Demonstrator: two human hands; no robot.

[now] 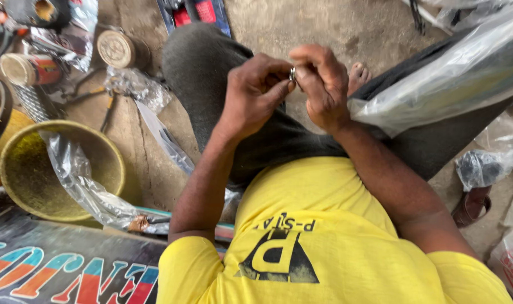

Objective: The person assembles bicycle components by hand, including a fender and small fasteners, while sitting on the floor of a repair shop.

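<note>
Over our lap, our left hand [253,93] and right hand [321,84] pinch one small metal ring [293,74] together; one yellow bowl [107,152] holds crumpled plastic wrap [76,174].

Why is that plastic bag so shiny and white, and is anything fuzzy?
Head view: soft, even daylight, no hard shadows; the plastic bag on the lap catches glare, and so does the crumpled plastic in the yellow bowl. The left hand, right hand and small metal ring between them look fairly sharp; edges bend a little.
</note>
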